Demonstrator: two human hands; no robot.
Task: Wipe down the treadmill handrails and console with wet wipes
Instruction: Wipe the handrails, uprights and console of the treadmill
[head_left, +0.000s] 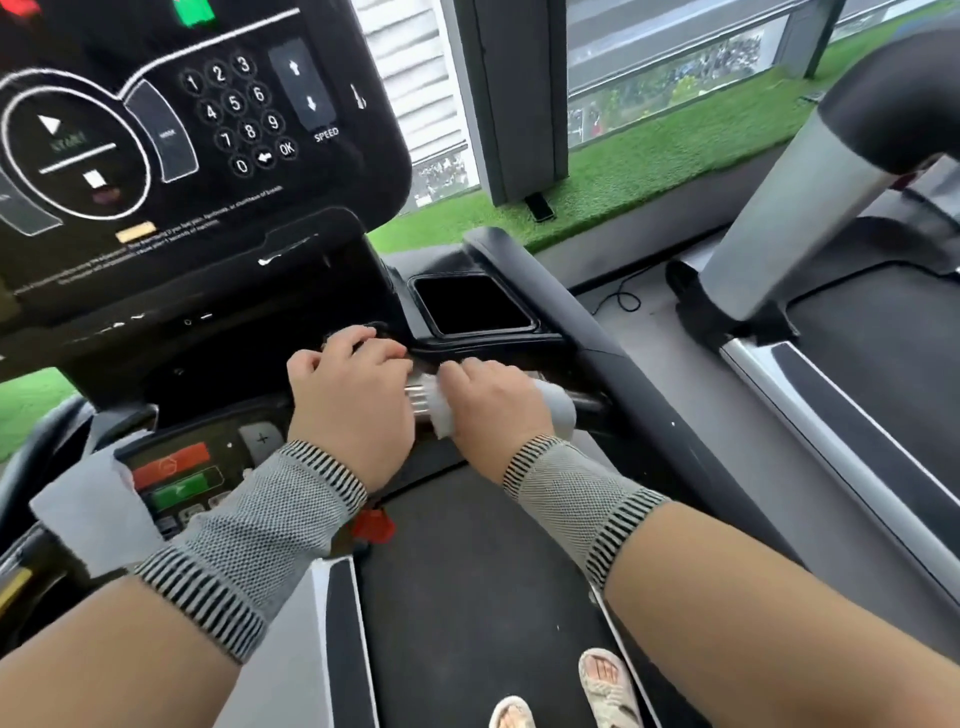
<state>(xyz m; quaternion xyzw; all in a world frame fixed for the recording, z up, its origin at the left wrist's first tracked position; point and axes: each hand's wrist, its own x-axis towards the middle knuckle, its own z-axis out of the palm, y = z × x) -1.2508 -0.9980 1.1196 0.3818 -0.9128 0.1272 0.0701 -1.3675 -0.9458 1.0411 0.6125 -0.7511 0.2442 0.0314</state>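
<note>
Together, both hands (358, 400) (493, 402) grip the wipe-wrapped (439, 410) handrail (587, 400).

Daylight from the right. Strip of green artificial turf (649, 161) runs along the base of a long window (670, 67) with a dark frame. Thick grey pillar (514, 93) stands on the turf; white slatted blind (410, 78) just left of it. Grey floor (670, 332) below the turf, a thin black cable (621, 299) looped on it.
</note>
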